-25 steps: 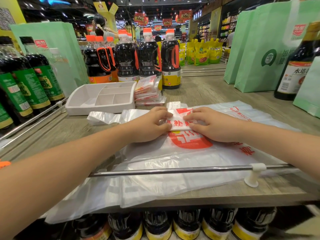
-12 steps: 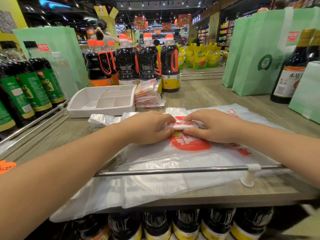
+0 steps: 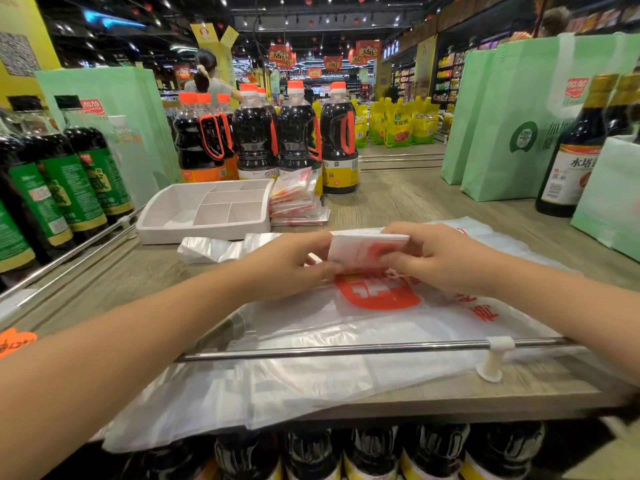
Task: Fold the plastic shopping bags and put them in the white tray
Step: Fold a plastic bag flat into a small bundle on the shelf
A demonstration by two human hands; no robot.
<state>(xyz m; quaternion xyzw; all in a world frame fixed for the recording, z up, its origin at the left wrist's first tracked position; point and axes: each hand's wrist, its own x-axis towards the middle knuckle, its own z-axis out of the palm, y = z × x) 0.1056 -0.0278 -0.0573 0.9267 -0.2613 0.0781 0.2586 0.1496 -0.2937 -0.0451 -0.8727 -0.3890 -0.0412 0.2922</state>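
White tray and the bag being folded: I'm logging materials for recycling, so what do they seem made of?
White tray: probably rigid plastic, smooth matte, with moulded dividers. Folded bag: thin plastic film, whitish, creased, red-printed.

Your small folded red-and-white bag (image 3: 367, 248) sits raised over flat spread bags (image 3: 311, 379); the divided white tray (image 3: 207, 233) lies behind-left, touching a folded stack (image 3: 296, 202).

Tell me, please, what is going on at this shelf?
A person is folding plastic bags. The left hand and right hand pinch a folded bag just above the flat bags spread on the shelf. A stack of folded ones lies beside the tray, on its right; none shows inside it.
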